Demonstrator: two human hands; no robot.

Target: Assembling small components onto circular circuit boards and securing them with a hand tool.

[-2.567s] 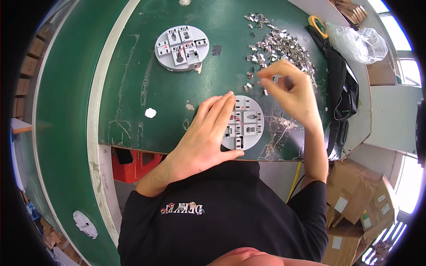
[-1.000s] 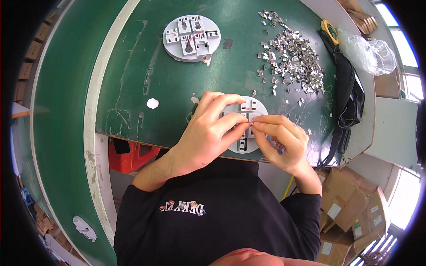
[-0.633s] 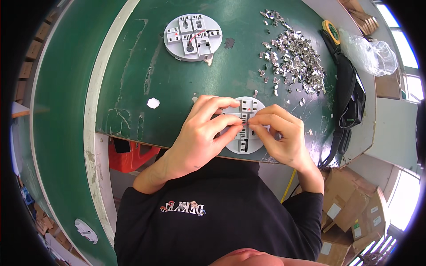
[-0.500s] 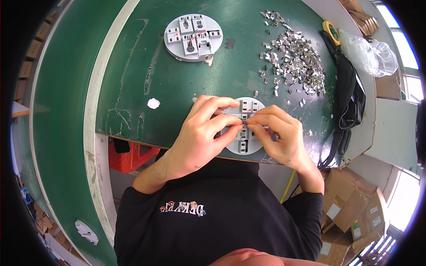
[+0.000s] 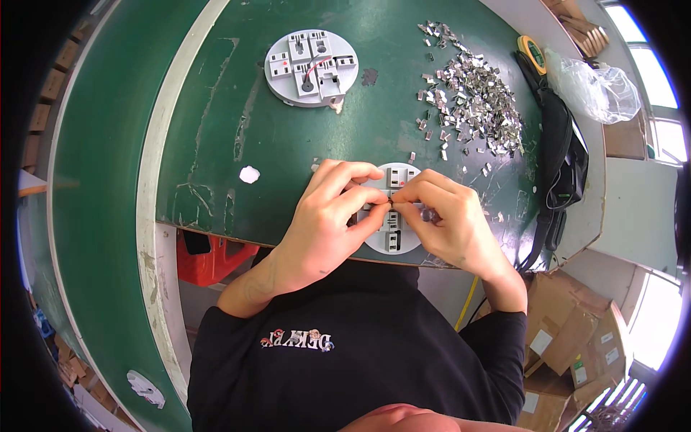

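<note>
Near the table's front edge lies a round light-grey plastic base [image 5: 393, 243] with raised slotted blocks, partly hidden under both hands. Over its left part, my left hand [image 5: 332, 209] has thumb and fingertips pinched together. My right hand [image 5: 450, 219] pinches from the other side, its tips meeting the left ones at the base's middle. Whatever lies between the fingertips is too small and covered to name. A second round base [image 5: 291, 88], with a red wire and a round dark part, sits at the far left. Several small shiny metal clips [image 5: 479, 104] lie heaped at the far right.
Along the right side lie a black bag [image 5: 565, 155], a yellow tape measure [image 5: 531, 52] and a clear plastic bag [image 5: 601, 90]. Below the table's edge, at left, is a red container [image 5: 205, 259]. Cardboard boxes [image 5: 568, 327] stand at the lower right.
The view has shifted slightly. My right hand's fingertips sit a little further left, closer against the left ones over the base. Both hands remain pinched.
</note>
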